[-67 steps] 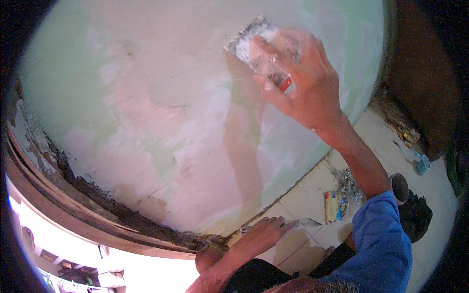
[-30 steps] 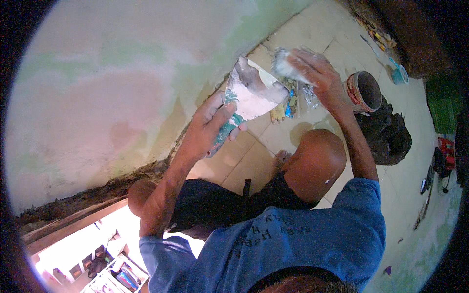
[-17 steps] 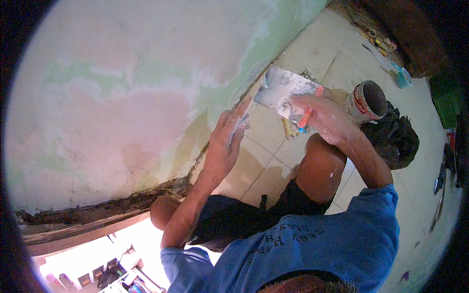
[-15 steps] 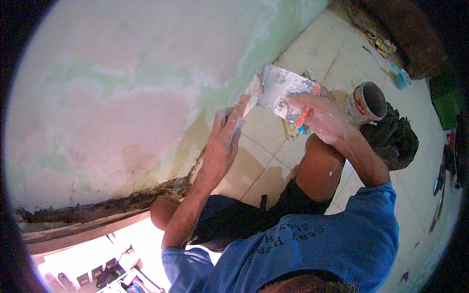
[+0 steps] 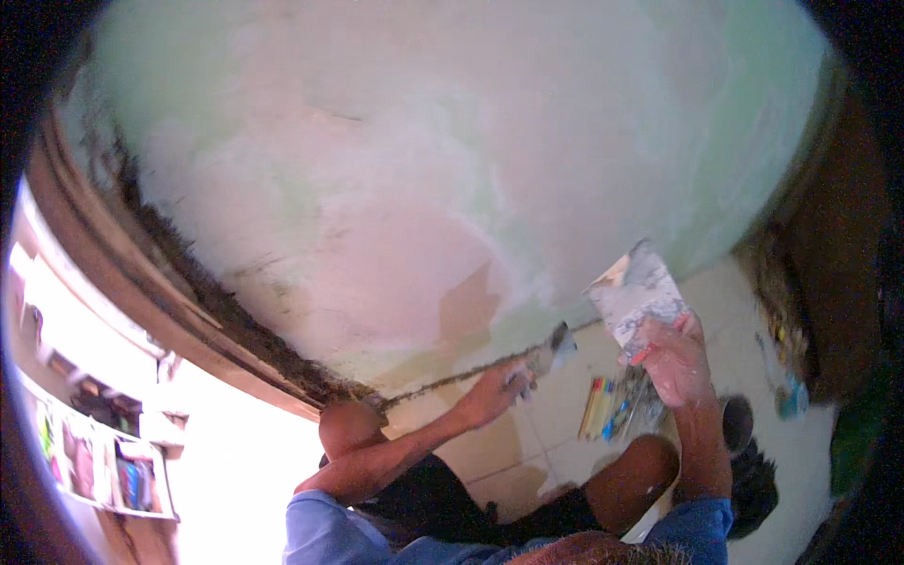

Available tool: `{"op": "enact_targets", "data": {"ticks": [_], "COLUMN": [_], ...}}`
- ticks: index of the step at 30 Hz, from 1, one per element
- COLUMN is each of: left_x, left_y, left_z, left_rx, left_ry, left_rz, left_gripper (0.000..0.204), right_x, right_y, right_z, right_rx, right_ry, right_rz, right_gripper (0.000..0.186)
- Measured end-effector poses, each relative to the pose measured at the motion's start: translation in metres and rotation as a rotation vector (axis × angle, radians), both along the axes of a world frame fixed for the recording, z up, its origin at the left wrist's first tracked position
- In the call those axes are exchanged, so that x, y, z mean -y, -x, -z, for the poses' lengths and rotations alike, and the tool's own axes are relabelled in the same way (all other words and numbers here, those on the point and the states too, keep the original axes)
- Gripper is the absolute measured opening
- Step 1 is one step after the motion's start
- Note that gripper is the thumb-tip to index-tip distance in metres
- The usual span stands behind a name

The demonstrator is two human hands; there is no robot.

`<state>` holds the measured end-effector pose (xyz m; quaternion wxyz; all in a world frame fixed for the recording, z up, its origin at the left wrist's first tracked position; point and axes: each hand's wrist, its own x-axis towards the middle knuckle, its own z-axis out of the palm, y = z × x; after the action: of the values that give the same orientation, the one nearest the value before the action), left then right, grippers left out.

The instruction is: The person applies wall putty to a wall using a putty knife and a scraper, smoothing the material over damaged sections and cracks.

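In my left hand (image 5: 494,391) is a small putty knife (image 5: 564,348), gripped with the fingers closed, its blade pointing up and right close to the foot of the wall. My right hand (image 5: 676,363) is closed on a wide putty knife (image 5: 640,294) with a red edge at the handle. Pale filler smears its broad flat blade, and a thicker beige lump clings near the upper left edge. The two blades are apart. Before me stands the wall (image 5: 377,254), green paint with large patches of pinkish-white filler; neither blade appears to touch it.
Several tools with yellow and blue parts (image 5: 603,410) lie on the tiled floor between my hands. A bucket (image 5: 737,424) and a black bag (image 5: 753,490) stand beside my right forearm. Farther right is a light-blue scoop-like item (image 5: 793,399). A bright doorway with a shelf (image 5: 104,466) opens at left.
The view has swung so the wall fills more of it. My hands have moved apart, separating the two blades, which were together before. Both knives are still held.
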<state>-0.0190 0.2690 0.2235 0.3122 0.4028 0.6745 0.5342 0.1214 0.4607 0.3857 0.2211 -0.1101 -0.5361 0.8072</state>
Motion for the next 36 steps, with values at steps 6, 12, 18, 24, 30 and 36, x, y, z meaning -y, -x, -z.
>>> {"op": "enact_targets", "data": {"ticks": [6, 12, 18, 24, 30, 36], "left_x": [0.006, 0.02, 0.021, 0.025, 0.025, 0.031], "left_y": [-0.002, 0.001, -0.005, -0.006, -0.01, -0.008], "left_z": [-0.011, -0.03, -0.018, -0.019, -0.03, -0.034], "left_rx": [0.117, 0.135, 0.126, 0.109, 0.116, 0.15], "left_ry": [-0.07, -0.037, -0.147, -0.169, -0.153, -0.13], "left_rz": [0.023, 0.041, 0.081, 0.102, 0.164, 0.176], "left_gripper": [0.033, 0.034, 0.03, 0.031, 0.036, 0.036], "right_x": [0.012, 0.018, 0.029, 0.038, 0.065, 0.083], "right_y": [0.028, 0.038, 0.031, 0.037, 0.073, 0.104], "right_z": [-0.047, -0.051, -0.086, -0.107, -0.146, -0.187], "right_rx": [-0.137, -0.156, -0.387, -0.334, -0.603, -0.143], "right_ry": [-0.096, -0.455, -0.656, -1.353, -1.415, -1.491], "right_rz": [-0.149, 0.157, 0.004, 0.405, 0.463, 0.51], "right_gripper": [0.04, 0.044, 0.063, 0.055, 0.027, 0.019]}}
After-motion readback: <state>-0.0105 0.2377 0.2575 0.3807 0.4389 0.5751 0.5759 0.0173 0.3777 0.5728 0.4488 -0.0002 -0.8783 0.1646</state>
